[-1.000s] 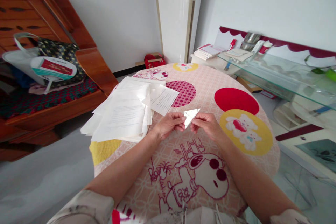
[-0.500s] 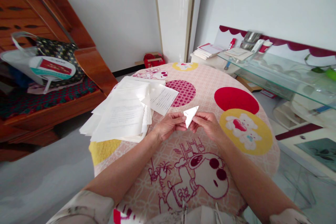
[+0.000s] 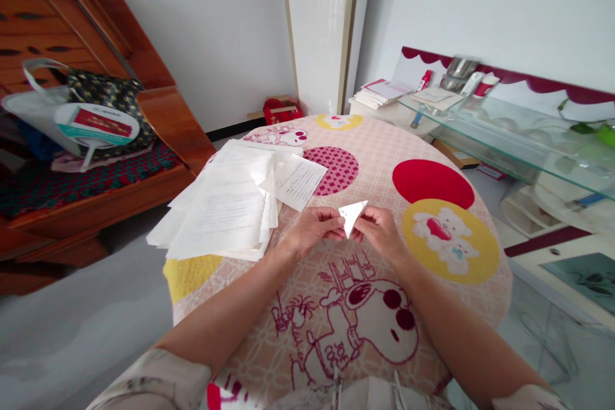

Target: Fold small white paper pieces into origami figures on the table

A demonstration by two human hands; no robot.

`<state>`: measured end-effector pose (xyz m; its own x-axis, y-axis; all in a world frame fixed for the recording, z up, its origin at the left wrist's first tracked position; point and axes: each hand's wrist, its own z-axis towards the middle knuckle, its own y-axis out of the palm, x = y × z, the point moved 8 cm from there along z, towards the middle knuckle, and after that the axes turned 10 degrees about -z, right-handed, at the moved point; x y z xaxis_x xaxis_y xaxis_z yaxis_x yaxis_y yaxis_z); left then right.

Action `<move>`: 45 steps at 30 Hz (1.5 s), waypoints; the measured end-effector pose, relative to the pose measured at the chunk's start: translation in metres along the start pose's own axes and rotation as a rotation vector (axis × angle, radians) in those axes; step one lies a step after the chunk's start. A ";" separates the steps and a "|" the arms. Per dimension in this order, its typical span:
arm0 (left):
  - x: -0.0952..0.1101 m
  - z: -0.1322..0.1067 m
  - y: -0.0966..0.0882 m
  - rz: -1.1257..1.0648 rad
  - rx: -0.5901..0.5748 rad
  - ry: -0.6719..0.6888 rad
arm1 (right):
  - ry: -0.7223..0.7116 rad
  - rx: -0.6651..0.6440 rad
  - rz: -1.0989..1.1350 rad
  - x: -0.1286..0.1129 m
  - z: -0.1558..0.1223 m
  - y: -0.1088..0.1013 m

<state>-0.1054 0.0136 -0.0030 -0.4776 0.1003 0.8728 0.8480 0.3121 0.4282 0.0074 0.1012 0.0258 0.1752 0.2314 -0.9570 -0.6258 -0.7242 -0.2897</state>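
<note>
A small white piece of folded paper (image 3: 352,214), triangular in outline, is held up between my two hands over the table. My left hand (image 3: 317,229) pinches its left edge between thumb and fingers. On the other side, my right hand (image 3: 377,229) grips the right edge, thumb towards me. Faint dark marks show on the paper's face. Beneath the hands lies a pink patterned tablecloth (image 3: 375,141) with cartoon figures and coloured circles. Left of my left hand rests a pile of loose paper sheets (image 3: 225,205), with a smaller written sheet (image 3: 302,180) at its right edge.
At right stands a glass-topped cabinet (image 3: 519,141) bearing metal bowls (image 3: 459,70), a red bottle (image 3: 425,80) and stacked papers (image 3: 382,91). A wooden bench (image 3: 163,122) with bags and a hand fan (image 3: 96,125) is at left. A tall white air conditioner (image 3: 319,32) stands behind the table.
The folded paper has turned in my fingers, its upper edge now lying flatter and its tip pointing down. Both hands have shifted very slightly; the pile of sheets stays put.
</note>
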 end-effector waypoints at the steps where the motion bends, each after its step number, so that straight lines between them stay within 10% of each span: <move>1: 0.001 0.000 0.001 0.039 0.006 0.024 | 0.004 0.030 -0.032 0.000 0.000 -0.001; 14: 0.019 -0.012 0.019 0.377 0.088 0.360 | -0.387 0.312 -0.512 -0.029 -0.014 -0.008; 31: 0.029 -0.021 0.021 0.727 0.159 0.544 | -0.425 0.298 -0.487 -0.027 -0.015 -0.003; 45: 0.026 -0.008 0.004 -0.033 0.029 0.241 | -0.676 0.361 -0.468 -0.044 -0.028 -0.007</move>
<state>-0.1125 0.0094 0.0228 -0.4336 -0.1379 0.8905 0.8241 0.3389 0.4538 0.0250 0.0779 0.0690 0.0587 0.8674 -0.4942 -0.8234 -0.2379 -0.5153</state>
